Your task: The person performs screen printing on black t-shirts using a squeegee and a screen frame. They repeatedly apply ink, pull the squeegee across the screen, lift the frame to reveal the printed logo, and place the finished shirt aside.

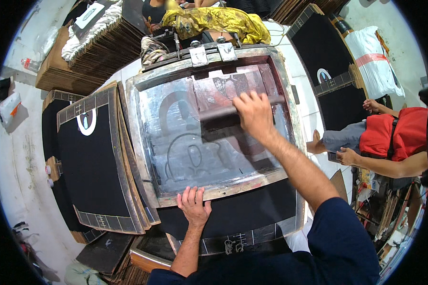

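In my right hand (256, 114) is a squeegee (218, 113) with a long dark handle, its fingers wrapped over the bar. The squeegee lies across the upper right part of a screen-printing frame (233, 188), over the grey mesh (169, 142). Dark reddish ink marks the mesh around it, and faint cartoon-like outlines show lower down. My left hand (194, 206) grips the frame's near edge, fingertips over the top. Beneath the frame, black fabric (257, 209) lies on a board. Two metal clamps (199, 56) hold the frame's far side. The squeegee's blade edge is hidden.
Boards with black fabric and a white round print (86, 122) stand close on the left. More such boards (321, 47) lie at the right, beside a white wrapped package (373, 61). A person in red (394, 135) sits at the right; a yellow stained cloth (218, 21) is behind the clamps.
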`<state>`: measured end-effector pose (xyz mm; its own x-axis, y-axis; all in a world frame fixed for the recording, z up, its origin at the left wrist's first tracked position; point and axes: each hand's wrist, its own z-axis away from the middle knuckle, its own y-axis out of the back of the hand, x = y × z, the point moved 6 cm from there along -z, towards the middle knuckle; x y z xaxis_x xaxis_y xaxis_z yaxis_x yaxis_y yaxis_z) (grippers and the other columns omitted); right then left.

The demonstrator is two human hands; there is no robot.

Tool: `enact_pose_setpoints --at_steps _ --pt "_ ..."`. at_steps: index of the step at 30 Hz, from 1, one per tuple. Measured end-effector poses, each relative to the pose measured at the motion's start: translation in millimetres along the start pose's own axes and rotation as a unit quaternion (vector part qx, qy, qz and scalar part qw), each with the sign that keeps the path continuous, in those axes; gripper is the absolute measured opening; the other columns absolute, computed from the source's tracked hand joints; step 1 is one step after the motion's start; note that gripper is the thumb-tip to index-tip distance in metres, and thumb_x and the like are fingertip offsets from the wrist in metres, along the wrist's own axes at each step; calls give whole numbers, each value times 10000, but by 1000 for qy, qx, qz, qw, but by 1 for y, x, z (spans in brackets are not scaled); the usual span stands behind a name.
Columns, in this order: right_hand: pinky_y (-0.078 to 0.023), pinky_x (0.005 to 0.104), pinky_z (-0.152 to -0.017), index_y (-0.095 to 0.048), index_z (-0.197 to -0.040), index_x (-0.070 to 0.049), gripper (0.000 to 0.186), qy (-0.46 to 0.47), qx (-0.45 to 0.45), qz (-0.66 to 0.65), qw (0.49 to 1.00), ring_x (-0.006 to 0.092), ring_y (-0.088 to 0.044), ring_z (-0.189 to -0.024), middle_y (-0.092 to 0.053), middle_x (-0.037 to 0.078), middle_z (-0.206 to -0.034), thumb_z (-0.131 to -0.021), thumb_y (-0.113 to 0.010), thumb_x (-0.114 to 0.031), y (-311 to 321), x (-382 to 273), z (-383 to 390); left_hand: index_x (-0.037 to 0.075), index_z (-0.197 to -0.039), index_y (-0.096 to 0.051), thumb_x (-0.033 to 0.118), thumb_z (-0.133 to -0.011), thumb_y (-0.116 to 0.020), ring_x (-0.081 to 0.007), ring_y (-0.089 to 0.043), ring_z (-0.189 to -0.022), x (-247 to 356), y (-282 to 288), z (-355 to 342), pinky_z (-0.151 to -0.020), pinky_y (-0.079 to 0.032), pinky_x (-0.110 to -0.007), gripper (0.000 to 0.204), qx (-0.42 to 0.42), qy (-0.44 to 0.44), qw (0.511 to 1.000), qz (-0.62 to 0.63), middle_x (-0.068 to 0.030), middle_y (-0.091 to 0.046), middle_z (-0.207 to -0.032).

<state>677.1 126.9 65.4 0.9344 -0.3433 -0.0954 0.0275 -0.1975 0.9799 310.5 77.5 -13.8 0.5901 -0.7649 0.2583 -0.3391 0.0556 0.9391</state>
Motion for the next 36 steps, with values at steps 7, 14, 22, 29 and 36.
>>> enact_pose_setpoints --at_steps 7,14,22,29,36 --pt "-470 461 -866 -686 -1073 -137 333 11 111 20 994 273 -673 -1059 -717 40 -1066 -773 -831 -143 -11 36 -110 132 -1319 -644 292 -846 -781 -323 -485 -1404 0 0 0 -1229 -242 -598 518 8 -1 1000 -5 -78 -603 -1349" --pt "-448 436 -851 -662 -1042 -145 257 0 95 17 995 264 -623 -1006 -646 37 -1011 -804 -732 -74 -17 11 -21 161 -1336 -654 295 -819 -817 -305 -473 -1417 -2 -1 2 -1228 -248 -587 558 -3 3 1000 -5 -63 -590 -1377" --pt "-442 422 -918 -675 -1079 -127 240 -5 93 -13 996 251 -602 -1022 -642 36 -1034 -847 -691 -65 -4 -6 42 171 -1325 -661 250 -758 -844 -290 -476 -1414 3 4 -5 -1220 -273 -577 602 23 4 1000 11 -51 -593 -1384" --pt "-447 446 -945 -684 -1026 -127 192 -17 42 -43 998 288 -639 -1013 -671 58 -985 -848 -721 -66 13 4 23 103 -1220 -701 229 -753 -839 -306 -599 -1171 9 46 -31 -1095 -372 -532 503 -27 -33 995 92 -72 -678 -1198" --pt "-490 493 -927 -728 -1172 -144 389 18 -41 -68 997 310 -689 -1101 -762 78 -1101 -809 -866 -172 34 27 -24 62 -1190 -706 189 -753 -842 -310 -609 -1086 17 68 -45 -1028 -398 -503 475 -33 -29 991 127 -77 -689 -1133"
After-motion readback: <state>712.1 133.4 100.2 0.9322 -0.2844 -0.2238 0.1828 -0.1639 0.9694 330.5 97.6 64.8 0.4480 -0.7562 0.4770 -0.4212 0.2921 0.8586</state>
